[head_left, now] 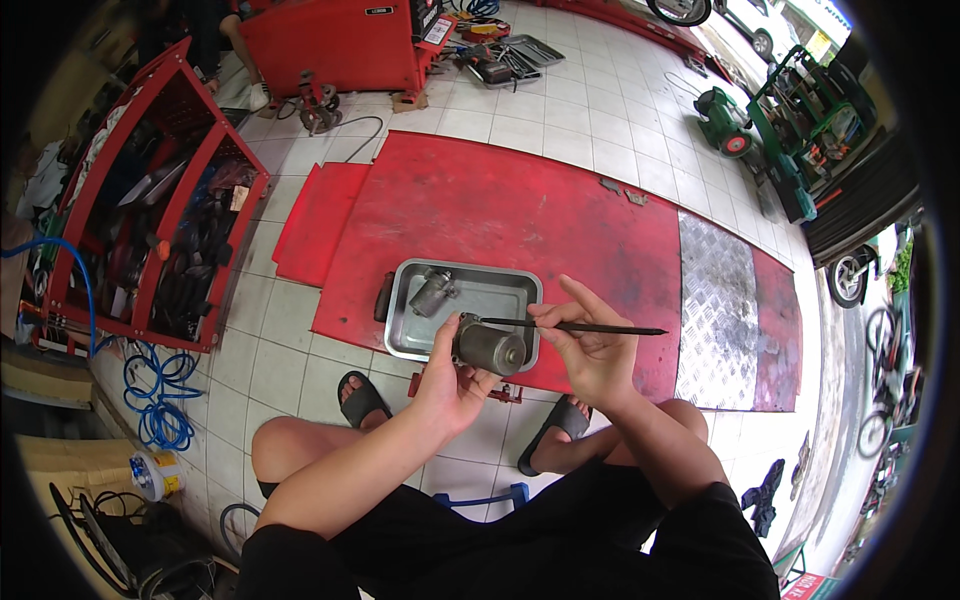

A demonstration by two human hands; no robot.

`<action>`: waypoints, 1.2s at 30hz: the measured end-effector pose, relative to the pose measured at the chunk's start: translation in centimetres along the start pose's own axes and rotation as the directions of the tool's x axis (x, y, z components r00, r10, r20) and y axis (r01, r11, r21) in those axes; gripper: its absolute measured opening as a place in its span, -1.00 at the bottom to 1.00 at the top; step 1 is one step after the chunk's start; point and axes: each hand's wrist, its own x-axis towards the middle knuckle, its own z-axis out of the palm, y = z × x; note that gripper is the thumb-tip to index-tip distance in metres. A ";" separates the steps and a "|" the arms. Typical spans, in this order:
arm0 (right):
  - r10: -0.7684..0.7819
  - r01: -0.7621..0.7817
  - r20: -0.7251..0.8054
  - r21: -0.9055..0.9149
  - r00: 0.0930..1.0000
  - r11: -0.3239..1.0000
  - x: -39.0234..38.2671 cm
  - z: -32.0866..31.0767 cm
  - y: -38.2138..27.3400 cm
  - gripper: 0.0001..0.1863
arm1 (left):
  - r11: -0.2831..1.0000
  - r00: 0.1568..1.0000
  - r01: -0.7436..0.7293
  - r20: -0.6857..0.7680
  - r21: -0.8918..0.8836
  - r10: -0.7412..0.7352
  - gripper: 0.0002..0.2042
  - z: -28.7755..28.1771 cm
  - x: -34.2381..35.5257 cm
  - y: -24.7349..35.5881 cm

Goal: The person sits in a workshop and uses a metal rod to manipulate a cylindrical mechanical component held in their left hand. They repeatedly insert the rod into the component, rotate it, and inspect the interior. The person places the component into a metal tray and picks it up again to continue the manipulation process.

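Note:
My left hand (455,390) grips a dull metal cylindrical motor (488,350) over the front of a steel tray (532,285). My right hand (585,350) pinches a long, thin, black pointed rod (635,330), whose left end meets the upper left part of the motor; the exact contact is too small to tell. A smaller metal cylinder (434,292) lies in the tray, at its left side. The tray rests on a red lift platform (520,210) in front of me.
A red shelved cart (110,300) with dark items and coiled blue hose (155,400) are at left. A person's leg (247,65) shows beside a red cabinet (310,45). Tool trays (530,55), a floor jack (318,105), a green wheeled machine (720,125) and motorbikes (848,280) stand around.

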 end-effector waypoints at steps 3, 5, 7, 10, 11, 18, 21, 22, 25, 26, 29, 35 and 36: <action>0.037 -0.036 -0.012 0.064 0.999 0.997 0.3 0.6 -0.5 -0.55 | 1.000 1.000 0.000 -0.007 0.007 0.000 -0.58 0.1 -0.1 0.0; -0.059 0.076 0.099 -0.170 0.993 0.983 0.8 -0.3 -0.5 -0.52 | 1.000 1.000 -0.002 0.011 0.011 0.002 -0.58 -0.1 0.0 0.1; -0.037 0.083 0.157 -0.297 0.987 0.951 0.9 -1.1 -0.4 -0.48 | 1.000 1.000 0.004 0.011 0.007 -0.004 -0.58 -0.1 0.0 0.1; 0.096 -0.052 0.128 -0.315 0.987 0.948 0.7 -1.3 -0.5 -0.44 | 1.000 1.000 0.012 -0.007 0.003 -0.012 -0.57 -0.1 0.1 0.1; 0.108 -0.070 0.117 -0.290 0.987 0.954 0.8 -1.0 -0.9 -0.43 | 1.000 1.000 0.014 -0.017 0.002 -0.014 -0.57 -0.1 0.1 0.0; 0.115 -0.105 0.093 -0.102 0.989 0.989 0.7 -0.6 -1.0 -0.37 | 0.999 1.000 -0.021 0.002 0.027 0.021 -0.57 0.1 -0.2 -0.3; 0.056 -0.036 0.142 -0.141 0.988 0.989 0.6 -0.9 -0.8 -0.39 | 0.999 1.000 -0.027 0.003 0.021 0.027 -0.56 0.1 -0.2 -0.2; 0.021 0.010 0.185 -0.168 0.983 0.986 0.6 -1.0 -0.9 -0.40 | 0.999 1.000 -0.025 0.005 0.021 0.025 -0.56 0.0 -0.1 -0.1; -0.057 0.120 0.279 -0.214 0.959 0.970 0.8 -1.0 -1.1 -0.44 | 1.000 0.999 -0.022 0.024 0.020 0.022 -0.56 -0.5 0.3 0.0; -0.071 0.135 0.281 -0.216 0.957 0.967 0.8 -0.9 -1.0 -0.48 | 1.000 0.999 -0.019 0.034 0.021 0.019 -0.56 -0.5 0.4 0.0; -0.180 0.295 0.338 -0.327 0.924 0.898 1.4 -1.0 -1.2 -0.63 | 1.000 1.000 -0.015 0.019 0.013 0.015 -0.55 -0.6 0.3 0.1; 0.065 -0.021 0.130 -0.313 0.989 0.950 0.9 -0.5 -1.4 -0.83 | 0.998 0.999 -0.044 0.001 0.033 0.044 -0.53 -0.1 -0.1 -0.1; 0.115 -0.081 0.107 -0.278 0.988 0.957 0.9 -0.6 -1.4 -0.83 | 0.998 0.999 -0.045 0.000 0.034 0.045 -0.52 -0.2 -0.1 -0.1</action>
